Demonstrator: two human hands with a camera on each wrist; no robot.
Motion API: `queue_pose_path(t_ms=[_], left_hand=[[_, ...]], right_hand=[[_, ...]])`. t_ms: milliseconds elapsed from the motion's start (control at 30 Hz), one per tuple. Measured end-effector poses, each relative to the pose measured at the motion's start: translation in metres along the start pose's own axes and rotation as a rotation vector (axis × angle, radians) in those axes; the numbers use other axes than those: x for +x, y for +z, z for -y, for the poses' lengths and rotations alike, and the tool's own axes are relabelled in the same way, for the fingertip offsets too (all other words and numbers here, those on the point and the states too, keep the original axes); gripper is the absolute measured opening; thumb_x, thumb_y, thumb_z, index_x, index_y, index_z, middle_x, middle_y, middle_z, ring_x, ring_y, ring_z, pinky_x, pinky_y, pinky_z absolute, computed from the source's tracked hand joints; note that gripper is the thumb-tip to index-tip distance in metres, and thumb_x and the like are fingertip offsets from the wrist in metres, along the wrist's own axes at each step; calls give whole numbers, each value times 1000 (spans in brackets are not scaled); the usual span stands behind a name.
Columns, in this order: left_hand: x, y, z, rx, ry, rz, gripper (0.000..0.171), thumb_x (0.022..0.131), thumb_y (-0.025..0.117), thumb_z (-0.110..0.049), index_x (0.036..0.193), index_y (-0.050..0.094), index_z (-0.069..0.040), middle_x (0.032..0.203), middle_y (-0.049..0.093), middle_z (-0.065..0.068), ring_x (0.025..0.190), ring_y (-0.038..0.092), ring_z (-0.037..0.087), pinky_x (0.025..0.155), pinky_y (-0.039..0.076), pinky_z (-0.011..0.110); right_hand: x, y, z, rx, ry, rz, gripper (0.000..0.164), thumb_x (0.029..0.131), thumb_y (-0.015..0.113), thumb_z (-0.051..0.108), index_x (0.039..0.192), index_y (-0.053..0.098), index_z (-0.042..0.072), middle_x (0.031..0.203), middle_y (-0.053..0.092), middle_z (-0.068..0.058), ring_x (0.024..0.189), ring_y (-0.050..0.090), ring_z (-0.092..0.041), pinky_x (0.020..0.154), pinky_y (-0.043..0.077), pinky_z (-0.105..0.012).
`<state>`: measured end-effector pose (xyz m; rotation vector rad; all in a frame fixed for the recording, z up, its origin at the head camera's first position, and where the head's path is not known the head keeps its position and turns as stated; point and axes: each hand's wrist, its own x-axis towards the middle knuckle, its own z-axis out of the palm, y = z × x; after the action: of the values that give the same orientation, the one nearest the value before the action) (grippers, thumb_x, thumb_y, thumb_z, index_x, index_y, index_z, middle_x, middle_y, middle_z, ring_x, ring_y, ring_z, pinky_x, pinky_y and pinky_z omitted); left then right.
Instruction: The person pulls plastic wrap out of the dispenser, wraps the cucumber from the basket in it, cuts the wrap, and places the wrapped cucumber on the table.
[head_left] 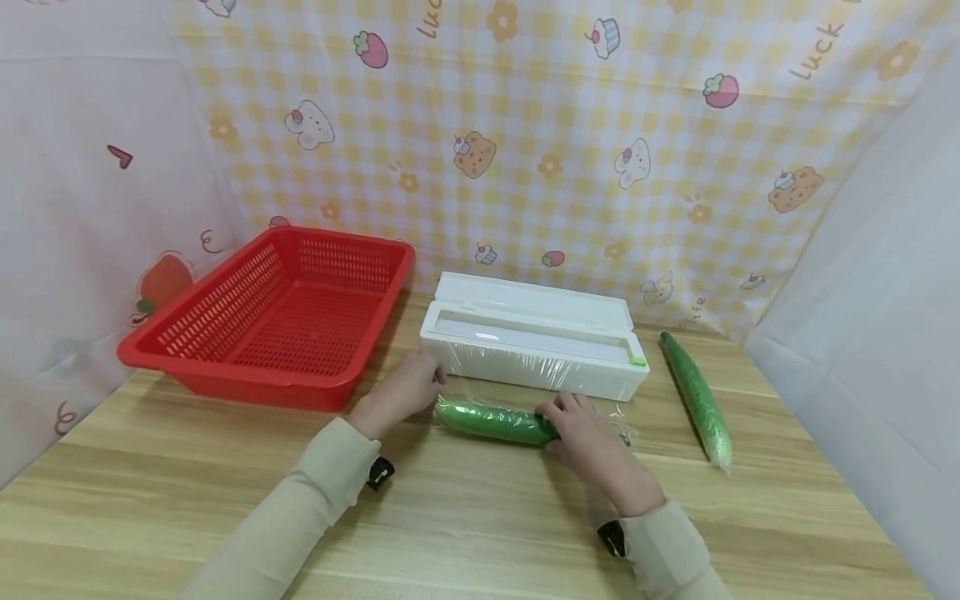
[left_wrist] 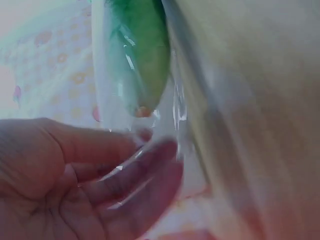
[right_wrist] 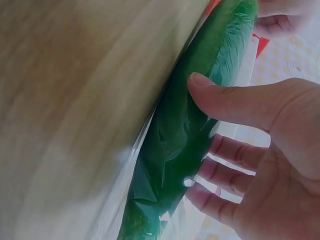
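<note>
A green cucumber [head_left: 487, 421] lies crosswise on the table in front of the white dispenser box, with clear plastic wrap [left_wrist: 178, 107] around it. At the cucumber's left end my left hand [head_left: 405, 387] pinches the loose wrap just past the tip, thumb against fingers. My right hand [head_left: 588, 442] grips the cucumber toward its right end. In the right wrist view its thumb lies over one side and its fingertips touch the other. The right hand hides part of that end in the head view.
Behind the cucumber the white dispenser box [head_left: 626, 387] stands with its lid raised; film hangs over its front and a green slider [head_left: 637, 361] sits at its right. A red perforated basket [head_left: 348, 387] stands on the left. Another wrapped cucumber [head_left: 697, 400] lies on the right.
</note>
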<state>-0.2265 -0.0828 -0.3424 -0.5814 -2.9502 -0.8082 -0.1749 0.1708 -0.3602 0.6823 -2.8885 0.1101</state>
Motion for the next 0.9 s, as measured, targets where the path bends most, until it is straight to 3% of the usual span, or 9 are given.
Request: queue_pose_path(t_ms=[133,267,333,500,900], left_hand=[[-5,0,-17,172,142,-77,19,79,62,2,96,68,-5,96,65,7,91,58,22,77,50,32],[-12,10,-40,257,324,7,19,83,65,-10,101,69,-12,99,65,0,93,56,16,80,49,29],[-16,18,-47,314,368,57,24,84,68,-21,107,67,-15,103,64,-2,96,56,15,82,48,30],[-17,31,-49,429,370,82,44,79,73,-32,118,59,-18,115,60,-1,106,56,16,89,47,33],[-6,39,-36,355,334,60,46,74,78,-28,116,59,-21,109,62,-1,101,57,18,87,48,34]], right_hand=[[0,0,0,-5,-2,-4,42,73,78,13,111,61,12,93,51,-3,89,49,-22,70,41,-35],[0,0,1,-23,-9,-3,42,73,77,13,112,61,13,93,50,-4,89,49,-22,71,42,-35],[0,0,0,-29,-13,-5,43,73,77,13,112,61,13,93,50,-4,89,50,-23,71,43,-36],[0,0,0,-31,-31,-20,42,73,77,13,111,61,13,92,51,-4,90,50,-24,74,44,-38],[2,-1,-7,89,28,28,41,80,71,13,116,56,4,109,59,-9,104,53,-28,88,44,-44]])
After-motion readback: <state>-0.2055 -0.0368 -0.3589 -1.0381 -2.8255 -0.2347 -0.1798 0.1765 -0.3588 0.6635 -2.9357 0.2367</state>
